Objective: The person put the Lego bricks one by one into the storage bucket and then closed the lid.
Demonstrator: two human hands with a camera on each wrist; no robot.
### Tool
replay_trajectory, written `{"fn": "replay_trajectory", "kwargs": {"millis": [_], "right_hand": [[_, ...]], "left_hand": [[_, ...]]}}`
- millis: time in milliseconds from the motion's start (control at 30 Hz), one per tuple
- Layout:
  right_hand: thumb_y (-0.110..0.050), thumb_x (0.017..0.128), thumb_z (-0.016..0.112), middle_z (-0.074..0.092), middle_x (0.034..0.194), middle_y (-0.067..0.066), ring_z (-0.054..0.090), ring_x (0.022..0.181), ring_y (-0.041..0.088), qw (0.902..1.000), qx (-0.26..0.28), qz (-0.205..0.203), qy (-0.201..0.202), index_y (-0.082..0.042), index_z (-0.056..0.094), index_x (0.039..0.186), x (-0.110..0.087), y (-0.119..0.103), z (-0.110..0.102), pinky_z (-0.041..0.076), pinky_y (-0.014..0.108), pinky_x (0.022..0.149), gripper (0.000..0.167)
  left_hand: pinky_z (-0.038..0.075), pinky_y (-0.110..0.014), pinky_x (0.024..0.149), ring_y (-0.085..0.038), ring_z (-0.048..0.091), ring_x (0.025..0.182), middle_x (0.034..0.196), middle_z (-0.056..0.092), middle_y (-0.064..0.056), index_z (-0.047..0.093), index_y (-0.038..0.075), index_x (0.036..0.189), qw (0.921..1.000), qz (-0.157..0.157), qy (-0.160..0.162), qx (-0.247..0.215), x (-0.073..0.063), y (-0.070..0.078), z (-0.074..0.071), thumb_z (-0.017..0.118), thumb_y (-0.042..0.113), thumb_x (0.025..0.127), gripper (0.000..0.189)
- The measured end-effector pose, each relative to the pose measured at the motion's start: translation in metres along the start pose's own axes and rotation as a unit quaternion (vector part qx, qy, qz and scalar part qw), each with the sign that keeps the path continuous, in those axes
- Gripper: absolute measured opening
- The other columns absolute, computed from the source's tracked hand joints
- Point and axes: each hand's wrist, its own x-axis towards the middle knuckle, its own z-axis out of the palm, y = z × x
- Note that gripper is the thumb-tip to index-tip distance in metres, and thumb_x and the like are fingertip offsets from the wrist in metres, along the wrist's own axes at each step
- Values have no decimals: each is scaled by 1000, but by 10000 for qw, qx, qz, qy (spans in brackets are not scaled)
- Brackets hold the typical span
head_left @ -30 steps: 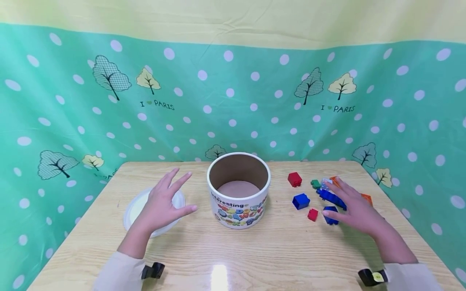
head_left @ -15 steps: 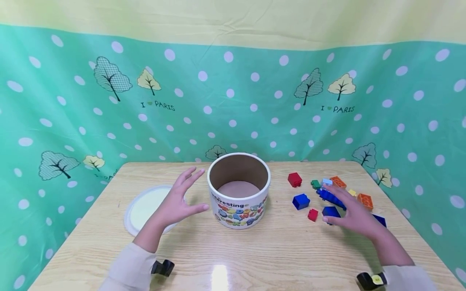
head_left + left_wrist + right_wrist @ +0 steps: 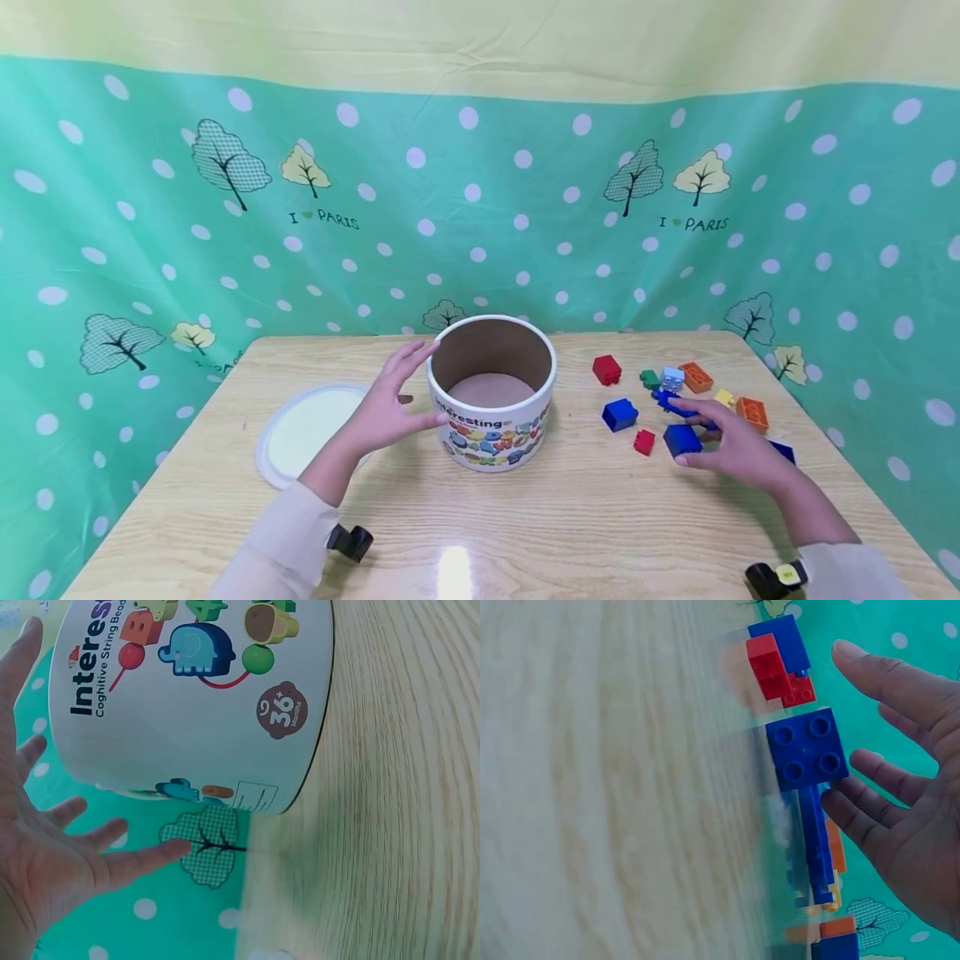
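A white round bucket point(image 3: 495, 433) with colourful printed letters stands uncovered at the middle of the table. My left hand point(image 3: 386, 407) is at its left side, thumb and fingers spread apart, fingertips right at the rim in the head view. The left wrist view shows the printed wall of the bucket point(image 3: 202, 735) beside the spread fingers. On the right, my right hand point(image 3: 731, 446) hovers with parted, slightly bent fingers around a blue square brick point(image 3: 682, 439). In the right wrist view, the fingers are close beside that brick point(image 3: 808, 748), while the thumb stands away from it.
A white round lid point(image 3: 307, 433) lies left of the bucket. Scattered at the right are a red brick point(image 3: 607, 369), another blue brick point(image 3: 619, 415), a small red brick point(image 3: 643, 442), a long blue piece point(image 3: 667, 402), orange bricks point(image 3: 752, 413) and several others. A polka-dot cloth point(image 3: 480, 225) hangs behind.
My left hand has moved right, from over the lid to the bucket's side. My right hand has lowered slightly and its fingers have drawn in around the blue square brick.
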Motion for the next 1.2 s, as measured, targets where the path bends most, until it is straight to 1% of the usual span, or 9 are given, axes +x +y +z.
{"fn": "replay_trajectory", "kwargs": {"millis": [133,300,433,600,700,733,933,967,1200], "right_hand": [[-29,75,85,42,142,24,51,116,46,9998,-131,154,7,-7,46,143,0,4,2,53,53,86,81],[-32,74,86,47,135,27,55,111,45,9992,-93,382,-7,-3,51,139,-4,6,4,57,39,78,79],[-39,76,83,53,128,28,57,108,43,9967,-46,793,-139,-3,53,135,-7,7,7,58,41,76,76],[-43,78,80,55,125,28,58,107,42,9950,-127,968,-195,-2,55,132,-6,9,7,56,48,78,72],[-44,78,80,55,126,28,57,107,42,9946,-133,1011,-203,-2,55,133,-4,9,5,56,48,78,73],[-43,78,80,55,125,28,58,107,42,9944,-116,1031,-207,-2,55,133,-3,9,5,56,47,78,73],[-37,77,82,59,121,24,59,104,38,9936,-205,1083,-244,-4,59,129,-1,7,5,56,47,79,66],[-37,77,82,59,121,23,59,104,38,9935,-245,1089,-245,-4,60,129,0,7,4,56,47,79,64],[-39,77,82,61,119,20,58,105,36,9928,-298,1133,-241,-7,63,127,2,10,1,55,47,80,63]], "left_hand": [[50,-59,89,-39,26,140,159,19,-2,34,32,152,9996,-148,-53,-223,4,-1,2,85,34,75,92],[55,-49,85,-39,30,138,158,21,-5,34,27,152,9971,-308,-128,-681,8,-5,6,84,32,77,91],[57,-43,82,-39,33,136,157,24,-6,33,26,153,9943,-562,-80,-897,9,-6,8,84,31,78,91],[56,-47,83,-39,35,136,157,24,-11,25,18,155,9920,-828,-53,-951,11,-7,9,84,29,77,98],[54,-49,85,-38,36,136,158,24,-11,23,17,156,9920,-852,-54,-933,12,-6,7,83,32,77,101],[53,-51,87,-38,36,136,158,25,-11,22,16,156,9919,-864,-64,-934,12,-1,6,83,31,78,100],[47,-56,95,-37,38,135,156,28,-7,27,20,155,9891,-977,-65,-1098,12,2,4,84,33,76,98],[48,-55,94,-36,39,135,156,29,-5,28,22,154,9884,-997,-58,-1146,12,-2,5,85,34,76,98],[46,-55,96,-37,37,136,156,28,-8,25,24,155,9859,-1139,-108,-1223,14,-1,6,84,33,76,99]]}}
